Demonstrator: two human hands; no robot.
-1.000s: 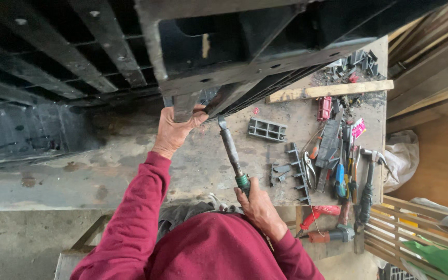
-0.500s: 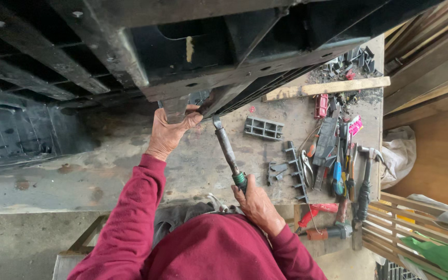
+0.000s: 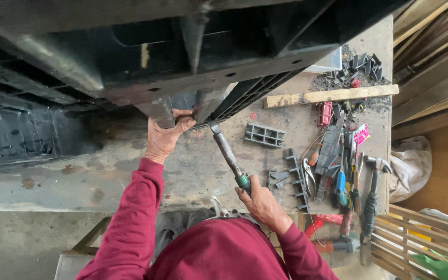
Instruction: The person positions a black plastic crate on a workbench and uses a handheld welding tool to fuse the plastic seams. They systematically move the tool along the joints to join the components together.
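left hand point(image 3: 166, 136) grips black panel point(image 3: 182, 57) edge | right hand point(image 3: 263, 201) holds tool point(image 3: 228, 153), tip seemingly touching

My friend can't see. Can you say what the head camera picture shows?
A person in a red top grips the edge of a big black plastic frame with the left hand, while the right hand holds a long tool up to it. A workbench beneath holds a hammer, pliers and grey plastic pieces.
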